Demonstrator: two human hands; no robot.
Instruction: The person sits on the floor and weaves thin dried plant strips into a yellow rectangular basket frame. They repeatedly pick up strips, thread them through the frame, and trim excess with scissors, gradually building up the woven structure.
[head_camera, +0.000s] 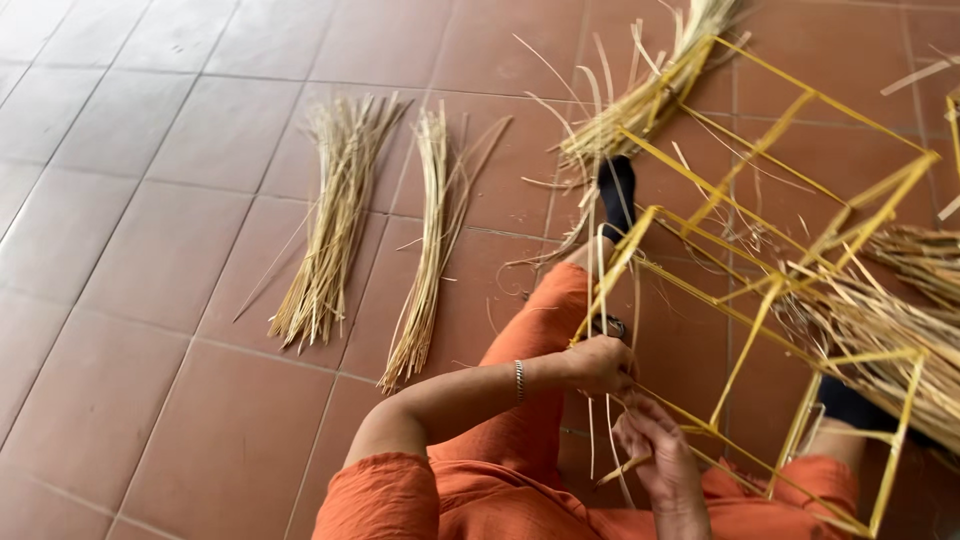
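A boxy open frame of yellow slats (790, 250) lies tilted over the person's lap, where the left hand (600, 362) curls shut around pale thin straw strands (606, 300) while the right hand (660, 455) pinches them below with bent fingers.

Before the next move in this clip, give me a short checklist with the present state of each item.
1. Left hand on the yellow frame: ok, it grips a corner.
2. Right hand holds a straw strand: ok.
3. Frame steady: cannot tell; it rests across the legs.
4. Spare straw bundles on the floor: ok, two lie to the left.
5. Strand tied off: cannot tell, fingers hide it.
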